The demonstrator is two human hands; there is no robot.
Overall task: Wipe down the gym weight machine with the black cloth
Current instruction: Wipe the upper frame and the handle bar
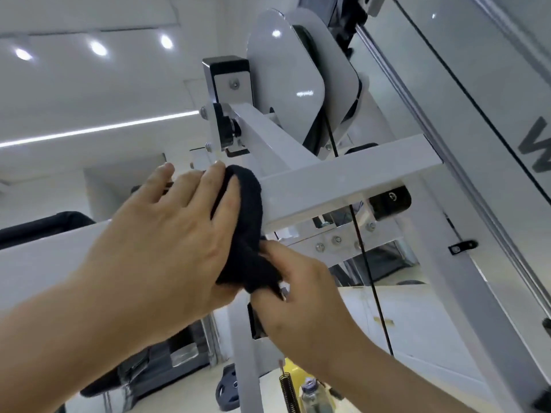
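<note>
Left fingers (214, 174): straight, slightly spread, pressed flat over the top fold of the black terry cloth (247, 228), on the left hand (167, 234).
Right fingers (274, 248): curled, pinching the cloth's hanging lower tail, on the right hand (301, 296).
Cloth position: wrapped over the left end of the white square-tube crossbar (343, 180) of the white-painted steel weight machine (447, 263), touching its top and front faces.
Crossbar axis: long, running rightward and slightly up from the fingers toward the upright frame.
Unwiped length: judged to lie right of the cloth.
Nearer hand: left, on the bar; right below it.
Beyond: black cable (362, 248) hanging near the bar's right part, a likely snag.
</note>
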